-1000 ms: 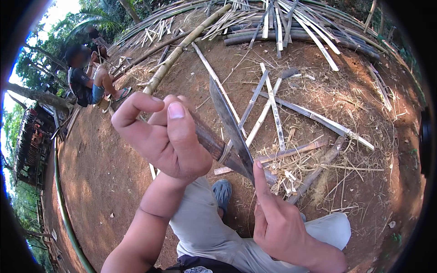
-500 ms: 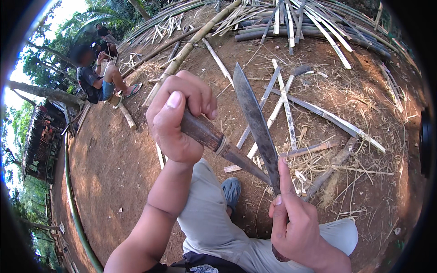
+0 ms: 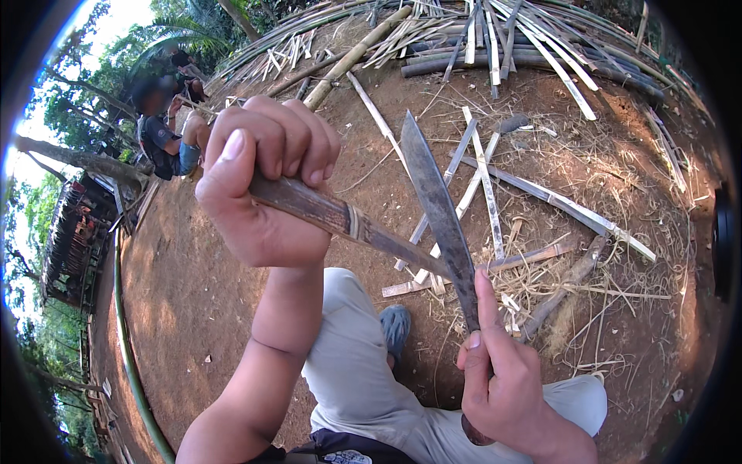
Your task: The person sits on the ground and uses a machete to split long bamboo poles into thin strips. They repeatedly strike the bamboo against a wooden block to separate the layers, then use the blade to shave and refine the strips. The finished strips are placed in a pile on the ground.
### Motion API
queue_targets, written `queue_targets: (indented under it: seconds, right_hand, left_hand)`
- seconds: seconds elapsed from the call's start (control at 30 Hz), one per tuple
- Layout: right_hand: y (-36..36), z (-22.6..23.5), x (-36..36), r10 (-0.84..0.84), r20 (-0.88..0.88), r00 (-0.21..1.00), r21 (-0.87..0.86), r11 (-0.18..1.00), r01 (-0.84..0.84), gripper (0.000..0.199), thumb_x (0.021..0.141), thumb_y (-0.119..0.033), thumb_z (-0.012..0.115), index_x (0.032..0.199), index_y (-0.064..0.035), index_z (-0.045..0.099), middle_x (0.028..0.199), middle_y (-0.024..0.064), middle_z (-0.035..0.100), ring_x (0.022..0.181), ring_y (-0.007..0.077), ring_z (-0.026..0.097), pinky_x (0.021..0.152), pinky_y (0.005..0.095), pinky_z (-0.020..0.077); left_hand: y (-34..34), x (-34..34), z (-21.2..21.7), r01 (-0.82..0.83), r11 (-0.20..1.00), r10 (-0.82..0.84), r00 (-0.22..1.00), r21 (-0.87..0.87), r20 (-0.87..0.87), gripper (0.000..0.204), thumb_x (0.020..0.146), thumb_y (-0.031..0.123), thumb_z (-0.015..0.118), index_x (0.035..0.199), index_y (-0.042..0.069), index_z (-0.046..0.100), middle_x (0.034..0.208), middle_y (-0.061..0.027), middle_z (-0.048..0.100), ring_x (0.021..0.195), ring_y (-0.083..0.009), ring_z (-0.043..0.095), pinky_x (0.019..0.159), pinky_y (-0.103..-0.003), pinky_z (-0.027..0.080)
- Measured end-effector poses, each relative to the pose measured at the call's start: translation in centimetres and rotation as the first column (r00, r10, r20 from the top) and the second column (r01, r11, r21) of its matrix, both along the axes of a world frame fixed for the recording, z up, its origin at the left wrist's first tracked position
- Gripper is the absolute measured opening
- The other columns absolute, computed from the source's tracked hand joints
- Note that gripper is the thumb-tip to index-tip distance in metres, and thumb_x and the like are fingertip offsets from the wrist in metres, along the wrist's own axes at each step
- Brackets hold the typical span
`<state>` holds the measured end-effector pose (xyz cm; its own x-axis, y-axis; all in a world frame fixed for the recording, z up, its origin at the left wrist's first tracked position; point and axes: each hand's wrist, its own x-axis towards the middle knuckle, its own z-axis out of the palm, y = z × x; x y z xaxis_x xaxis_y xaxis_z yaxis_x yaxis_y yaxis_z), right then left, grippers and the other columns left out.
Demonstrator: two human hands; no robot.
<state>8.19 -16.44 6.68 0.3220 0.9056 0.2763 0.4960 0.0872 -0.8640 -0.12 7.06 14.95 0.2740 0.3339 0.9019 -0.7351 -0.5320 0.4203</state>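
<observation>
My left hand (image 3: 263,182) is raised in a fist around one end of a brown bamboo strip (image 3: 398,247), with a pale ring like a node along it. The strip slants down to the right, and its narrower end meets the machete (image 3: 434,193). That machete has a dark, stained blade pointing up and away. My right hand (image 3: 502,379) grips it low down, index finger stretched along the blade; most of the handle is hidden in my palm. From this view I cannot tell whether the edge bites into the strip.
Split bamboo strips (image 3: 488,182) and curly shavings (image 3: 603,309) litter the ground ahead and right. Bamboo poles (image 3: 533,60) are piled at the back. A person (image 3: 158,135) sits far left, another behind. A green pole (image 3: 127,348) lies left, and my shoe (image 3: 395,329) rests below the blade.
My left hand has moved left and slightly up, drawing the bamboo strip along the blade, so its contact point is higher on the machete. My right hand has barely moved.
</observation>
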Motion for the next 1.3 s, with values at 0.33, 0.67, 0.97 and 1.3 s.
queue_targets:
  seconds: [0.33, 0.67, 0.97, 1.3]
  right_hand:
    - [-1.3, 1.7, -1.6, -0.094, 0.225, 0.97, 0.259, 0.965, 0.033, 0.057, 0.083, 0.012, 0.047, 0.139, 0.0176, 0.037, 0.109, 0.0262, 0.061, 0.058, 0.0235, 0.064, 0.052, 0.0321, 0.0534]
    - [-1.4, 4.9, -2.5, -0.153, 0.446, 0.882, 0.202, 0.977, 0.068, 0.068, 0.077, 0.011, 0.053, 0.144, 0.0081, 0.041, 0.085, 0.0207, 0.066, 0.048, 0.026, 0.054, 0.047, 0.0368, 0.0483]
    - [-0.4, 4.4, -2.8, -0.135, 0.492, 0.86, 0.183, 0.982, 0.049, 0.063, 0.078, 0.011, 0.053, 0.14, 0.011, 0.043, 0.083, 0.0201, 0.065, 0.05, 0.0244, 0.057, 0.045, 0.0353, 0.0487]
    - [0.3, 3.5, -2.6, -0.185, 0.498, 0.848, 0.223, 0.971, 0.081, 0.063, 0.077, 0.013, 0.055, 0.139, 0.0107, 0.045, 0.086, 0.0196, 0.067, 0.051, 0.0249, 0.058, 0.047, 0.0353, 0.0504]
  left_hand:
    - [-2.6, 2.0, -3.5, -0.392, 0.92, 0.391, 0.919, 0.004, 0.039, 0.038, 0.1, 0.036, 0.027, 0.073, 0.009, 0.035, 0.073, -0.0062, 0.036, 0.067, -0.0164, 0.036, 0.06, -0.03, 0.035]
    - [-2.8, 3.1, -3.3, -0.673, 0.738, 0.635, 0.72, 0.057, 0.281, 0.04, 0.094, 0.034, 0.03, 0.066, 0.007, 0.042, 0.081, -0.0109, 0.039, 0.079, -0.0202, 0.037, 0.071, -0.033, 0.034]
    - [-2.9, 2.3, -3.7, -0.64, 0.767, 0.623, 0.758, 0.039, 0.192, 0.037, 0.09, 0.039, 0.032, 0.066, 0.012, 0.036, 0.086, -0.0099, 0.037, 0.086, -0.0204, 0.033, 0.08, -0.035, 0.032]
    - [-2.4, 2.2, -4.0, -0.659, 0.751, 0.642, 0.746, 0.053, 0.176, 0.035, 0.088, 0.04, 0.032, 0.066, 0.012, 0.036, 0.083, -0.0097, 0.037, 0.085, -0.0205, 0.033, 0.078, -0.033, 0.032]
